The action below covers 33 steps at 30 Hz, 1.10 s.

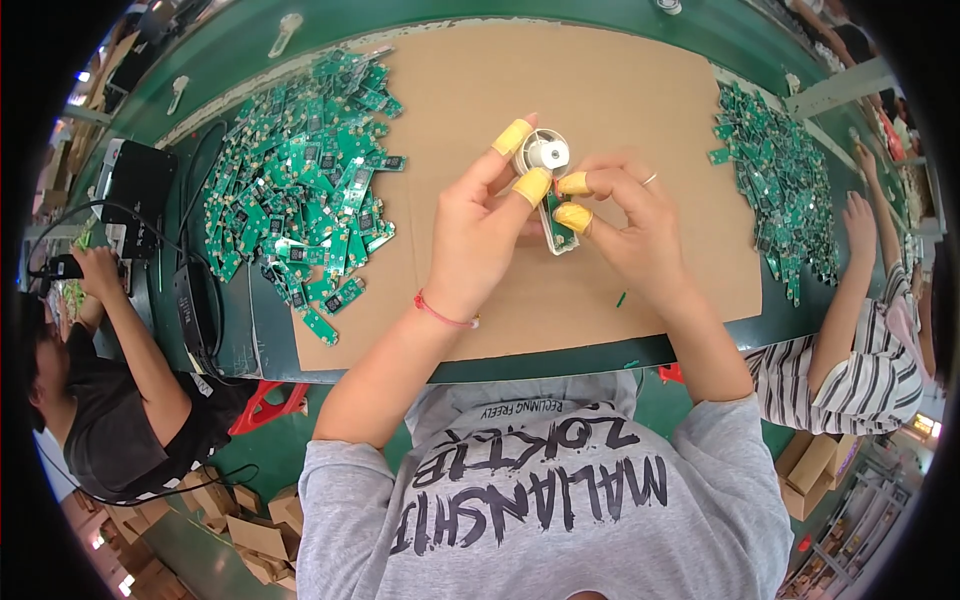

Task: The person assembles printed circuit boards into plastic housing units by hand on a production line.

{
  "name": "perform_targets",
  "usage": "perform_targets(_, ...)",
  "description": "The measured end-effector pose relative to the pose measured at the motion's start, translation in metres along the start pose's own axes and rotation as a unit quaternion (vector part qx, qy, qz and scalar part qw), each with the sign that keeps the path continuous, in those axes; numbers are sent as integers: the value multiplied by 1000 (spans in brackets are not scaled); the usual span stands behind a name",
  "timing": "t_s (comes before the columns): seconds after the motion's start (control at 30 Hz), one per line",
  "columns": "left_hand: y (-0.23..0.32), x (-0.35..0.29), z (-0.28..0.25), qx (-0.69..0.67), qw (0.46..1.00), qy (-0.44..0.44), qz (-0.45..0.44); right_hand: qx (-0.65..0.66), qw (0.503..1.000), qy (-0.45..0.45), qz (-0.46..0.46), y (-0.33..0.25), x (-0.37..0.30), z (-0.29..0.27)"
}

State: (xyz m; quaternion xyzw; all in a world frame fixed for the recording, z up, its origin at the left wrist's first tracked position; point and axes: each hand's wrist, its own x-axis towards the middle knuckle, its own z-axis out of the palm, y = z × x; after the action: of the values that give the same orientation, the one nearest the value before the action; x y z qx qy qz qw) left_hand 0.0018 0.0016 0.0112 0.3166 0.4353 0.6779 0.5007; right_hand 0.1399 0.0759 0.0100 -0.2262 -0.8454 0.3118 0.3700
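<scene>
My left hand (470,225) is closed around a small white plastic housing (560,247) with a round head and a narrow handle. A white cylindrical part (548,152) sits inside the round head. A green circuit board (562,230) lies along the handle, with a bit of red wire near its upper end. Bent in a pinch, my right hand (635,215) has its thumb over the board and its index finger beside the wire; what lies between these fingertips is hidden. Yellow wraps cover the thumb and a finger of both hands.
A large heap of green circuit boards (310,180) spreads on the left, and another heap (785,190) on the right. Brown cardboard (450,90) covers the middle of the table. A black box (135,195) with cables stands far left. Other people sit at both sides.
</scene>
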Motion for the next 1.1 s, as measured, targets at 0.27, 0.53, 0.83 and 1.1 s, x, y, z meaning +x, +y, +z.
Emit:
perform_targets(0.27, 0, 5, 0, -14, 1000, -12, 3, 88, 988, 3, 127, 10, 1, 7)
perform_targets(0.53, -19, -1, 7, 34, 998, 5, 52, 230, 908, -191, 294, -3, -1, 12)
perform_targets(0.83, -51, 6, -4, 239, 964, 34, 108, -31, 943, -185, 275, 107, 155, 11)
perform_targets(1.1, -40, 7, -10, 296, 951, 25, 91, -321, 924, -68, 198, 191, 249, 65)
